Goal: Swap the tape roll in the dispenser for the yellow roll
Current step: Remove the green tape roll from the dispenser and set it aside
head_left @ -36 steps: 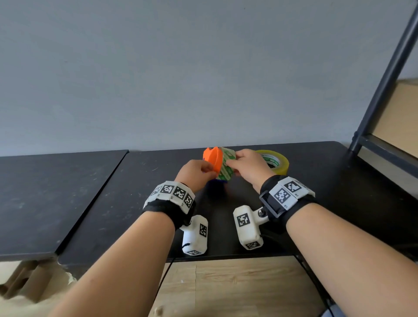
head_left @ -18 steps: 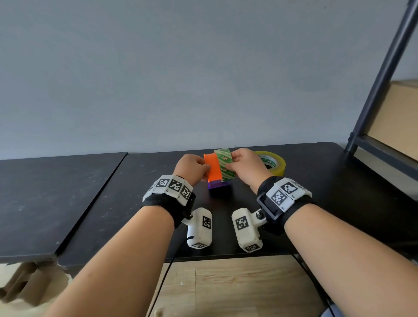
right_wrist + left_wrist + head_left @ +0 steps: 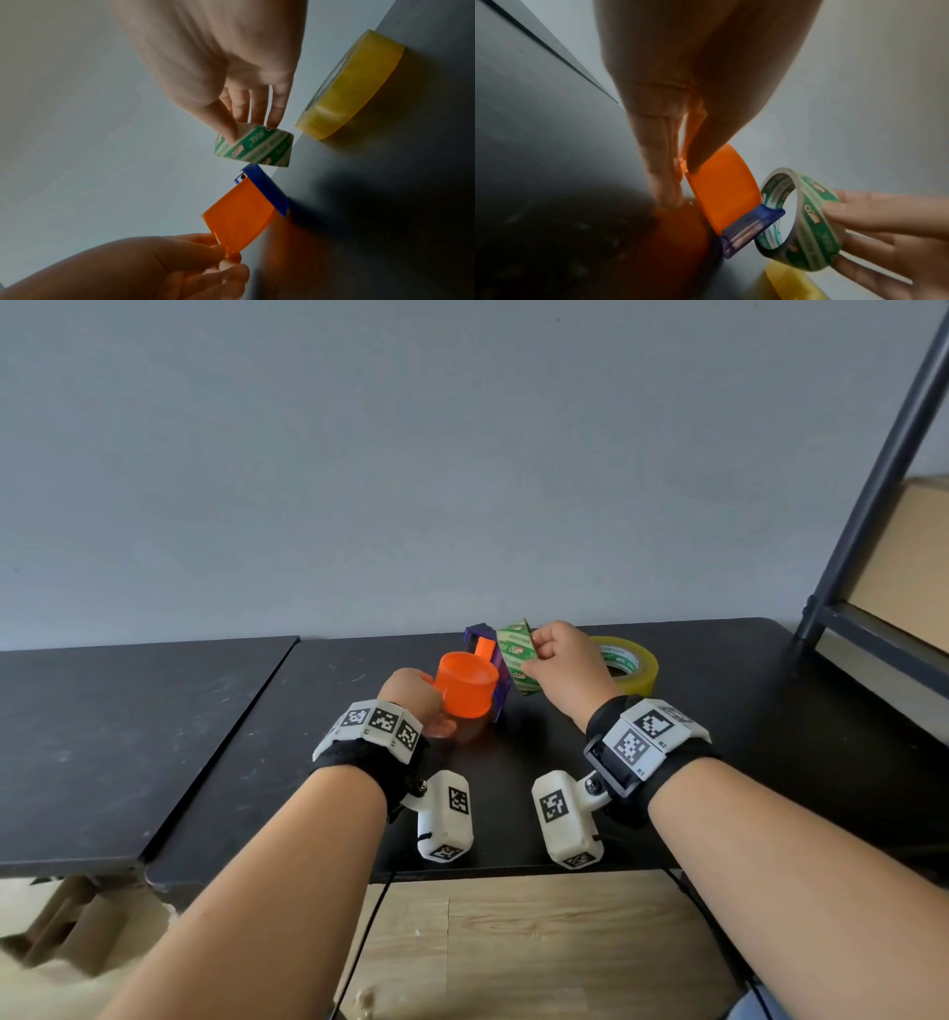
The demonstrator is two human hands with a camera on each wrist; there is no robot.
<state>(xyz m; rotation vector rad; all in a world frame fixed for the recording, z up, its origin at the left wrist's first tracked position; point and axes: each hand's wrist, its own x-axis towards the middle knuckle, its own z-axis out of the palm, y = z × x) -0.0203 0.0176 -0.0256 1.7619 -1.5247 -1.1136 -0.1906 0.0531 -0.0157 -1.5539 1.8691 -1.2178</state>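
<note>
Left hand (image 3: pixel 411 693) pinching orange dispenser (image 3: pixel 466 683) tilted on black bench (image 3: pixel 770 711); right hand (image 3: pixel 567 670) gripping green roll (image 3: pixel 517 660) just clear of dispenser; yellow roll (image 3: pixel 634 662) flat on bench behind right hand.

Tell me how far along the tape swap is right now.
Done: the green roll is off the orange dispenser; the wrist views show it clear of the spool. In hand: the right hand pinches that roll, and the left hand holds the dispenser by its edge. Left: put the green roll down, pick up the yellow roll from the black table and load it.
</note>
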